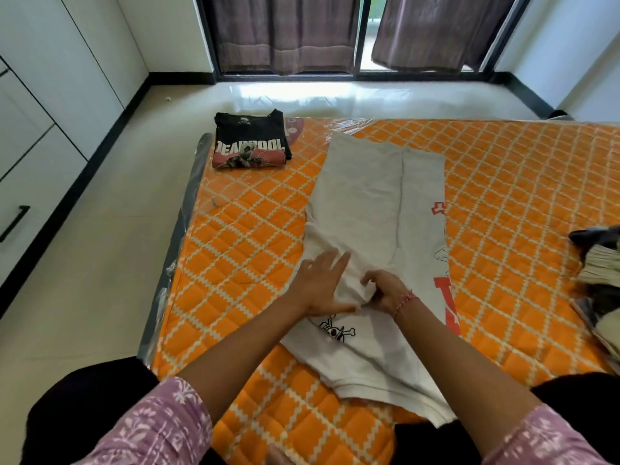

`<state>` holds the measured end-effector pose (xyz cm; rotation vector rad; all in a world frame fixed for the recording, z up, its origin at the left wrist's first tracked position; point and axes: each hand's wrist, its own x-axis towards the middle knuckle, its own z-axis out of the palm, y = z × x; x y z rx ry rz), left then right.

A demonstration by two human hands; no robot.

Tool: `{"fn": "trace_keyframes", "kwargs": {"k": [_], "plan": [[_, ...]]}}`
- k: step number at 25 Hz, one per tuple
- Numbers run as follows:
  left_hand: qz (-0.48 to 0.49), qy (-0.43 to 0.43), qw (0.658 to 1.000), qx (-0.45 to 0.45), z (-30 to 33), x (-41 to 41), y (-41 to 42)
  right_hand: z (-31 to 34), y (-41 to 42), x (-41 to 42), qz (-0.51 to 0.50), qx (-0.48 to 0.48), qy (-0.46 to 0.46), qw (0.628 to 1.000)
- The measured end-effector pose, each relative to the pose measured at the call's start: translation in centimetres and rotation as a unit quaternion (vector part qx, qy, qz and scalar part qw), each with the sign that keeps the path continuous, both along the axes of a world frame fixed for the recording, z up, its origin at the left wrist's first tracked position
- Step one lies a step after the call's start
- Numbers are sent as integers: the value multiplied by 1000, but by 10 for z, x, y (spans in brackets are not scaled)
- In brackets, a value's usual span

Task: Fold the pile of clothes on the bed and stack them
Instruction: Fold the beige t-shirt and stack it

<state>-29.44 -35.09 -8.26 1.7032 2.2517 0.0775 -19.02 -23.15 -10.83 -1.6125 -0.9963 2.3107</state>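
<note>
Head view only. Working on the grey shirt (365, 209), lying spread along the orange bed (523, 182), long axis running straight away from the fingers toward the window, hem nearest the body, far end well beyond both hands. Both side panels looking already turned in, right one showing red print along its outer edge.

Left hand (318, 283) lying flat, fingers (330, 260) straight and spread, pressing down on the turned-in left panel, gripping nothing. Right hand (385, 290) just beside it, nearly touching at the thumbs, fingers curled and pinching a small bunch of grey cloth at the middle crease. Skull print sitting just below the left hand, toward the body.

Judging the step: tidying the sleeve or side fold, lengthwise fold not yet made. Bulk of the shirt lying ahead of the fingers, so next move probably needing a reach toward the far end, or a lift of the near hem away from the body. Both hands about equally near the centre line; neither reaching the far end now.

Folded black shirt (250, 142) lying far ahead and left of the left hand, well apart, likely the stack start. Unfolded pile (600, 263) sitting well off to the right of the right hand, at the frame edge.
</note>
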Motion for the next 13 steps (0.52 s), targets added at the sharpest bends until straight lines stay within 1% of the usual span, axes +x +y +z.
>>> {"fn": "trace_keyframes", "kwargs": {"k": [1,2,3,5,7,8,9,10,12,13], "plan": [[-5,13,999,-52,-10,2,-8,-1,4,-2,-6,20,-1,1000],[-3,31,996,-87,-20,7,-15,2,5,-5,-7,31,25,999],[10,59,994,-87,-26,12,-21,6,8,-5,-6,37,60,997],[67,112,991,-11,-30,19,-31,18,20,2,-16,41,126,991],[45,180,983,4,-17,23,-39,28,37,19,-37,51,162,985],[33,203,978,37,-14,25,-42,31,46,30,-38,72,157,984],[20,209,975,71,-12,27,-43,33,53,43,-39,113,123,985],[4,191,978,81,-6,34,-42,31,56,57,-35,157,77,984],[-17,116,991,64,2,59,-30,18,61,82,-20,252,-39,967],[-18,117,991,56,-5,72,-23,10,58,92,8,297,-82,951]]}}
